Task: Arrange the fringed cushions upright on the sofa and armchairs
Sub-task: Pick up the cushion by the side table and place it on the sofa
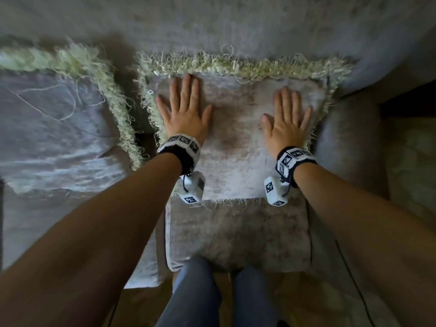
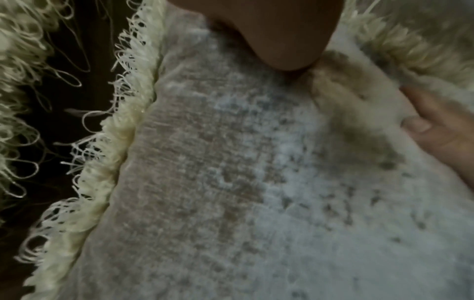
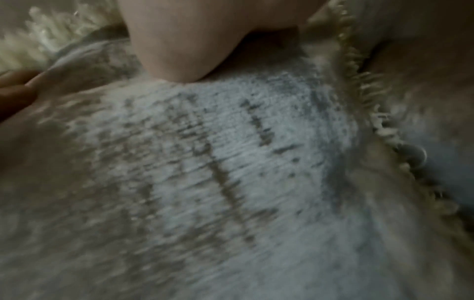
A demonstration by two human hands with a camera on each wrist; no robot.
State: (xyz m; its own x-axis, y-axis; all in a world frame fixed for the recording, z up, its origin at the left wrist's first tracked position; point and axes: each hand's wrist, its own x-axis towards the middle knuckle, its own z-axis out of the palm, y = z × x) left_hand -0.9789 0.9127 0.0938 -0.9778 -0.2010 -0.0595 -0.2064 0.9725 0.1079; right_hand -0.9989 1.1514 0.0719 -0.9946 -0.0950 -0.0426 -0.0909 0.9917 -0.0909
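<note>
A pale velvet cushion (image 1: 236, 142) with a cream fringe leans upright against the sofa back (image 1: 212, 27), at the sofa's right end beside the armrest (image 1: 349, 138). My left hand (image 1: 185, 109) lies flat on its upper left face, fingers straight and spread. My right hand (image 1: 286, 116) lies flat on its upper right face in the same way. The left wrist view shows the cushion (image 2: 231, 182), its fringe (image 2: 123, 113) and the heel of my left hand (image 2: 277, 30). The right wrist view shows the same cushion (image 3: 205, 172), blurred. A second fringed cushion (image 1: 54, 119) leans to the left.
The sofa seat cushion (image 1: 238, 234) lies below the cushion, with my legs (image 1: 195, 291) against its front edge. A dark gap (image 1: 139, 128) separates the two fringed cushions. Floor shows at the far right, past the armrest.
</note>
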